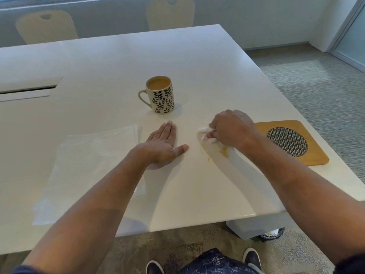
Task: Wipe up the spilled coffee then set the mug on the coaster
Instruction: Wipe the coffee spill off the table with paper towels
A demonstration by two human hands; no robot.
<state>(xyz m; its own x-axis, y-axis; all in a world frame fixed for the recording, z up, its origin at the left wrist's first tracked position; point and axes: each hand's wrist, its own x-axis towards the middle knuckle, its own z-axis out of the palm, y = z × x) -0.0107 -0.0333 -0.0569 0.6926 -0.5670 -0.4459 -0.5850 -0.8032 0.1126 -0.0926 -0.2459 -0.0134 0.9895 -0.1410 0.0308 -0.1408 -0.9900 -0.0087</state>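
wiping stage of a spill clean-up. the right hand (231,128) grips a crumpled white paper towel wad (205,134) and presses it to the white table (197,56); tan coffee spots (225,152) lie just nearer the person than the wad, partly under the forearm, with a smaller fleck (208,159) to their left. to do the step well, the wad would best be drawn back over these spots with firm downward pressure, then lifted and turned to a clean face rather than dragged outward, which would likely smear the liquid. the left hand (164,144) lies flat, palm down, fingers straight and together, thumb spread toward the spill, holding nothing and bracing on the table beside the flat spare paper towel sheets (88,161). the right wrist is bent, knuckles up. the leaf-patterned mug (161,95), nearly full of coffee, stands upright beyond both hands, handle to the left, well apart from the wooden coaster (292,141) with its woven round centre at the right table edge; it would need a level carry.
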